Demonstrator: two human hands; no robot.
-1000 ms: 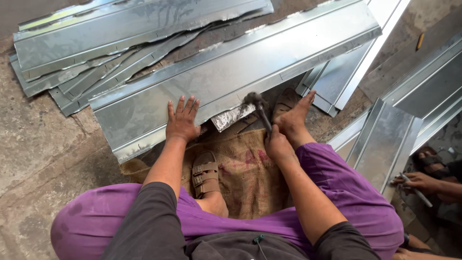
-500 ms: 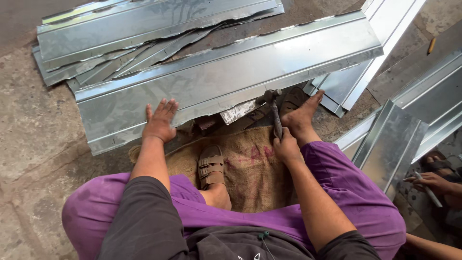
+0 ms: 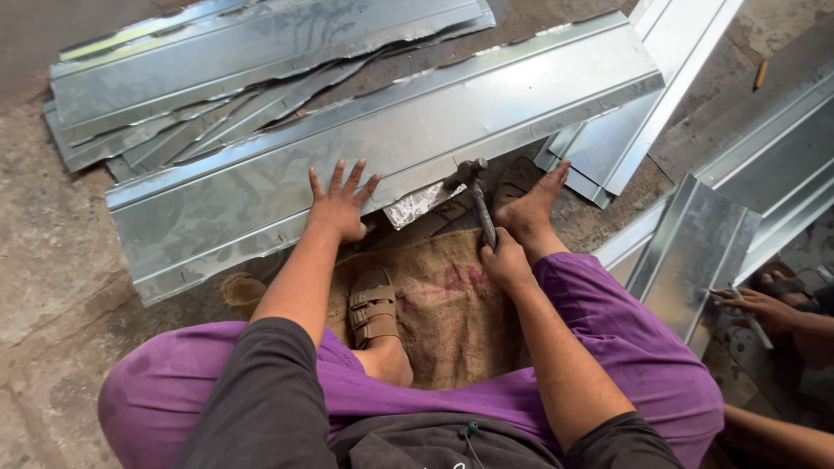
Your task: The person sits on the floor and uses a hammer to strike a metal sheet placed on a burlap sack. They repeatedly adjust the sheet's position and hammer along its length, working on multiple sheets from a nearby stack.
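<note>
Head view: I am pressing my left hand (image 3: 340,207), fingers spread wide, flat on the near edge of the long sheet (image 3: 382,156), which is running from lower left to upper right across the frame's middle. My right hand (image 3: 506,260) is gripping the hammer (image 3: 478,200) handle, its head sitting at the sheet's near edge, just right of the left hand. My foot (image 3: 532,201) is resting beside the hammer.
</note>
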